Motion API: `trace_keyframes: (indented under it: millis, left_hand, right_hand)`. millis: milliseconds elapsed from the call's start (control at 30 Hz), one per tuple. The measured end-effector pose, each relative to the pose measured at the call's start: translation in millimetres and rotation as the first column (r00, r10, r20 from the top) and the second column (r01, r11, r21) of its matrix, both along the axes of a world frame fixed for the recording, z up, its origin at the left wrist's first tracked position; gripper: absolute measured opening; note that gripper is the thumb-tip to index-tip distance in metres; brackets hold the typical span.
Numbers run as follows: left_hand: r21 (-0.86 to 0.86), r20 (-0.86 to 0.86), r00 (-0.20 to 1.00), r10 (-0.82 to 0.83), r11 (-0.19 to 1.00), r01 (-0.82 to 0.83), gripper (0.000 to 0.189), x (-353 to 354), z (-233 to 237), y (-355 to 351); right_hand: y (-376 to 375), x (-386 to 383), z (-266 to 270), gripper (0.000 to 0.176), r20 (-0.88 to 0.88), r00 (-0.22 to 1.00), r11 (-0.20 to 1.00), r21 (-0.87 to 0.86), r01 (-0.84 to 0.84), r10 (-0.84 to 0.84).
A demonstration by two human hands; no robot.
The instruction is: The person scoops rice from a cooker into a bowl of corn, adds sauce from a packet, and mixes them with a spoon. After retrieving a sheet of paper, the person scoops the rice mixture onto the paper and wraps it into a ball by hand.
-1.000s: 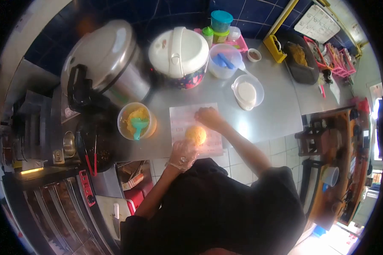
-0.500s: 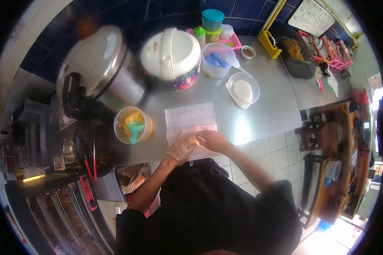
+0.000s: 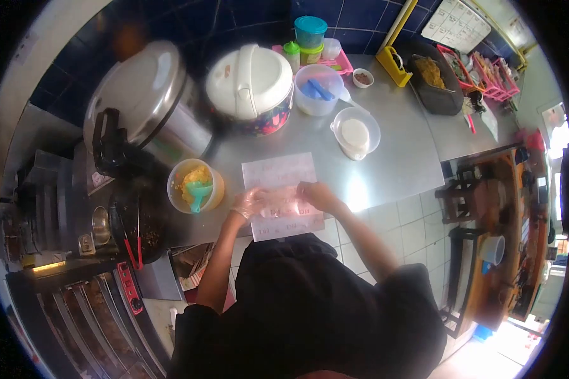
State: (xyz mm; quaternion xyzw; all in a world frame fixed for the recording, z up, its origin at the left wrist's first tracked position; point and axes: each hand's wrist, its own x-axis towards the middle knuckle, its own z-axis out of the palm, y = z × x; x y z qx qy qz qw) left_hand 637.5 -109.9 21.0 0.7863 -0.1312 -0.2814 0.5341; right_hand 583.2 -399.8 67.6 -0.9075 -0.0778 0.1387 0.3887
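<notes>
A clear, pinkish plastic sheet stretches between my hands over a printed white sheet of paper at the counter's front edge. My left hand, in a thin clear plastic glove, is closed on the left edge of the plastic. At the opposite edge, my right hand has its fingers bent and pressed on the plastic. A tub of yellow-orange food with a green scoop in it stands left of the paper. The orange bit seen earlier between the fingers is out of sight.
Behind stand a large steel pot, a white-lidded rice cooker, a tub with a blue utensil and a bowl with white contents. A black pan with red-handled tongs sits at left. A yellow tape dispenser is farther right.
My hands have moved apart from a joined position, left hand to the left and right hand slightly right. The plastic now spans the gap, and the orange bit no longer shows.
</notes>
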Motion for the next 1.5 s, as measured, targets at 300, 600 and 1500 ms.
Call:
trace_keyframes:
  millis: [300,600,1500]
  left_hand:
    - [-0.072,-0.191,0.961,0.199,0.974,-0.216,0.035,-11.4,-21.6,3.5]
    - [-0.098,0.17,0.968,0.183,0.981,-0.168,0.025,-14.9,-41.0,0.1]
    - [0.471,0.635,0.725,-0.266,0.877,-0.09,0.019,-13.9,-57.0,4.5]
  right_hand:
    - [-8.6,-17.1,2.3,0.03,-0.036,0.999,0.989,0.145,-0.004,0.009]
    - [-1.3,-23.5,-28.7,0.023,-0.139,0.937,0.906,0.246,0.345,-0.32]
    - [23.4,-22.8,-59.2,0.036,0.013,0.977,0.974,-0.082,0.212,-0.212]
